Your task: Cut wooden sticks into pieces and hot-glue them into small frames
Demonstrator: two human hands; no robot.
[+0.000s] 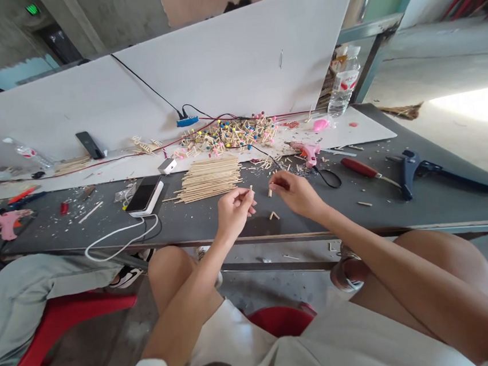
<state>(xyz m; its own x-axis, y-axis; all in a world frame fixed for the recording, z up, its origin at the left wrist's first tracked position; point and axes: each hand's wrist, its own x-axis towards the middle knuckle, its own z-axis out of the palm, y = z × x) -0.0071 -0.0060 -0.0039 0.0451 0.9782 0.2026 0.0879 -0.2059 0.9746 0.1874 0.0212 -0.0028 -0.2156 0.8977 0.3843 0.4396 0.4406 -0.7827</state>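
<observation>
At the dark tabletop (188, 226) we watched two bare hands, held near each other but apart. We saw the left hand (235, 208) pinching a short stick (251, 188) between thumb and fingertips, its end poking up. The right hand (295, 192) had its fingers curled down, thumb and forefinger closed on a second short stick (270, 193) that pointed downward; whether its lower end met the table we could not tell. Between the hands, nearer the table's front edge, we noted a bent pair of sticks (274, 216) lying in an angle, point away from us.

Just beyond the left hand we recorded a layer of long thin sticks (211, 179), laid roughly parallel. Behind it, on a white board (366, 131), sprawled a heap of stick pieces (235, 135) with coloured balls among them. Beyond the right hand we found a pink glue gun (308, 151), and further right a red-handled tool (361, 167) and a dark blue cutter (410, 173). To the left we logged a phone (144, 195) and a looped white cable (124, 255).
</observation>
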